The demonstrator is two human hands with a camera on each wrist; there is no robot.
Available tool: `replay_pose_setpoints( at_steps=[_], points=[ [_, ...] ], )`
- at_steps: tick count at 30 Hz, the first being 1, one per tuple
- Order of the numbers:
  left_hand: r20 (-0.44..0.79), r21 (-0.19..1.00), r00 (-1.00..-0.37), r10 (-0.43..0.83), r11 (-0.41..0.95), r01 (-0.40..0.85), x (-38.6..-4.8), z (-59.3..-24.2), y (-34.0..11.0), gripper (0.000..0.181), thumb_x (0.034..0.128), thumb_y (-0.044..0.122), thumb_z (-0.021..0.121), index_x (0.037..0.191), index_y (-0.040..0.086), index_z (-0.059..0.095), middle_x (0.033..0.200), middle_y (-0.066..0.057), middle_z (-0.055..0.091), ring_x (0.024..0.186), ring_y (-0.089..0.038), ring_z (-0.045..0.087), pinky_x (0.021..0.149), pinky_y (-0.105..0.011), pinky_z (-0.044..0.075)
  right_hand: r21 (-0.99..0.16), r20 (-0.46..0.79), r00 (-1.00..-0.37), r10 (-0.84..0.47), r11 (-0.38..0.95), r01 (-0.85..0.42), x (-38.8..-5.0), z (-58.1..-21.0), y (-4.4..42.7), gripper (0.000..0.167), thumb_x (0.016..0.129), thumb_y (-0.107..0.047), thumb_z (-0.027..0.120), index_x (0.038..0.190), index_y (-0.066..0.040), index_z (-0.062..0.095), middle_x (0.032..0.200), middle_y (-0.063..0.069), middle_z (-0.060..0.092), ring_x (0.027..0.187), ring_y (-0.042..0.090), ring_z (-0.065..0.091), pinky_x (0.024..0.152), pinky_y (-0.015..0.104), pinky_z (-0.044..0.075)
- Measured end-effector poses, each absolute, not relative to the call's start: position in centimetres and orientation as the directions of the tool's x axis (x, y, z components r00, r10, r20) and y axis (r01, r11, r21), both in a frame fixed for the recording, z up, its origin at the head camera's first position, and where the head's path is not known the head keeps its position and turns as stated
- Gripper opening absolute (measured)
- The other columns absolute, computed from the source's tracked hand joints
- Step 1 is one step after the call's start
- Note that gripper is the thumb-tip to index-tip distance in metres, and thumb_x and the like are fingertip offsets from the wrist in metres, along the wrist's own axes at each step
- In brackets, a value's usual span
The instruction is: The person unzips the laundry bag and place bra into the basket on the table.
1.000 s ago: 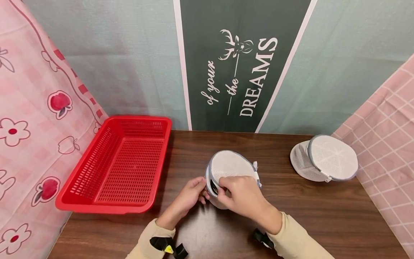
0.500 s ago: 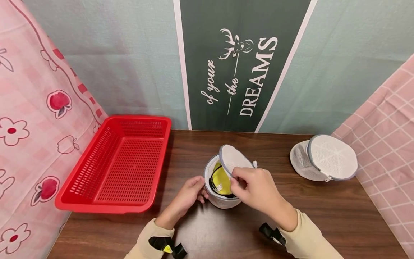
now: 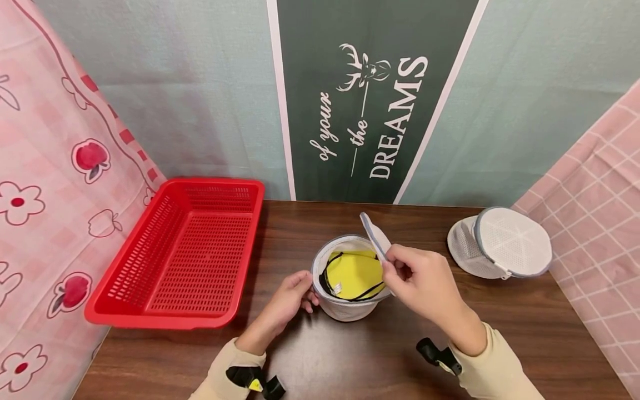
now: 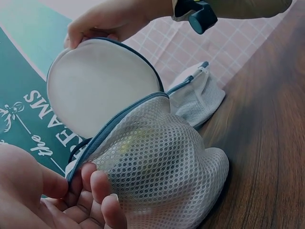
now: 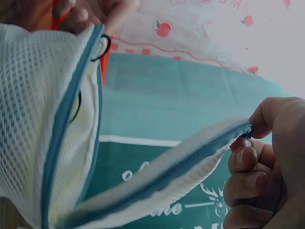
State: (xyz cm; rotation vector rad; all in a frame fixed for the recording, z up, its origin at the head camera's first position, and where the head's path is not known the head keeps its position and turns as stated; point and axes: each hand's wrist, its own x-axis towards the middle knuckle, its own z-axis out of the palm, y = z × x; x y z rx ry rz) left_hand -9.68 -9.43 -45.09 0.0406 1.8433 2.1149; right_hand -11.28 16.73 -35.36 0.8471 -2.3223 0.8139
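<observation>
A round white mesh laundry bag (image 3: 348,311) with grey-blue zip edging stands unzipped on the table. My left hand (image 3: 290,297) pinches its rim at the left side, thumb and fingers on the zip edge. With thumb and forefinger, my right hand (image 3: 425,283) holds the edge of the bag's round lid (image 4: 102,88), which is raised steeply on the right. Inside lies a yellow cloth item (image 3: 352,275) with black edging and a small white tag; its kind cannot be told. Through the mesh in the left wrist view it shows only faintly.
A red slotted plastic basket (image 3: 172,322) stands on the left of the brown wooden table (image 3: 320,361). A second white mesh bag (image 3: 515,244), lid closed, leans at the back right. Printed curtains (image 3: 210,100) enclose the back and sides.
My right hand has drawn the lid up and to the right, from nearly covering the bag to steeply raised. The yellow item has come into full view. My left hand stays at the rim.
</observation>
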Motion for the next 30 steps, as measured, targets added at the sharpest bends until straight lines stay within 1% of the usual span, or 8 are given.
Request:
replay_pose_setpoints(
  at_steps=[5,12,14,24,30],
  points=[
    [-0.194,0.968,-0.945,0.263,-0.103,-0.228,-9.7,-44.9,-9.6,0.023,0.1086,0.009,0.04,0.098,-0.004,0.056,0.074,-0.006,0.057,0.069,-0.013,0.056,0.057,-0.021,0.048,-0.366,0.647,-0.679,-0.348,0.639,-0.677,-11.3,-34.8,17.9,0.022,0.078,-0.005,0.065,0.072,-0.025,0.059,0.061,-0.018,0.043,0.054,0.0,0.038,0.048,0.015,0.03],
    [-0.197,0.967,-0.944,0.263,-0.105,-0.231,-9.7,-45.0,-9.8,0.023,0.1086,0.009,0.039,0.097,-0.003,0.056,0.075,-0.006,0.057,0.069,-0.013,0.056,0.057,-0.02,0.048,-0.386,0.634,-0.719,-0.286,0.688,-0.614,-11.2,-34.1,19.8,0.019,0.08,-0.005,0.065,0.072,-0.022,0.06,0.06,-0.014,0.043,0.052,0.004,0.038,0.047,0.016,0.031],
    [-0.199,0.967,-0.944,0.263,-0.107,-0.233,-9.7,-45.0,-9.8,0.023,0.1084,0.008,0.039,0.096,-0.002,0.055,0.076,-0.006,0.057,0.069,-0.013,0.056,0.057,-0.02,0.048,-0.389,0.639,-0.722,-0.267,0.697,-0.602,-11.1,-34.0,20.3,0.02,0.08,-0.004,0.065,0.072,-0.021,0.06,0.059,-0.014,0.042,0.052,0.004,0.038,0.047,0.017,0.03],
    [-0.2,0.968,-0.944,0.261,-0.099,-0.232,-9.6,-45.0,-9.9,0.023,0.1081,0.007,0.039,0.094,-0.002,0.055,0.077,-0.008,0.058,0.069,-0.013,0.056,0.058,-0.02,0.048,-0.427,0.649,-0.746,-0.152,0.738,-0.522,-11.0,-34.1,22.5,0.022,0.08,0.0,0.066,0.071,-0.02,0.062,0.059,-0.013,0.046,0.053,-0.003,0.036,0.049,0.018,0.03],
    [-0.202,0.967,-0.944,0.261,-0.097,-0.234,-9.6,-45.0,-9.9,0.024,0.1081,0.008,0.039,0.094,-0.002,0.055,0.077,-0.008,0.058,0.069,-0.013,0.056,0.058,-0.02,0.048,-0.453,0.611,-0.788,-0.079,0.781,-0.43,-10.9,-34.0,23.6,0.025,0.082,-0.002,0.066,0.069,-0.023,0.06,0.058,-0.012,0.045,0.052,-0.003,0.035,0.049,0.02,0.028]
  ],
)
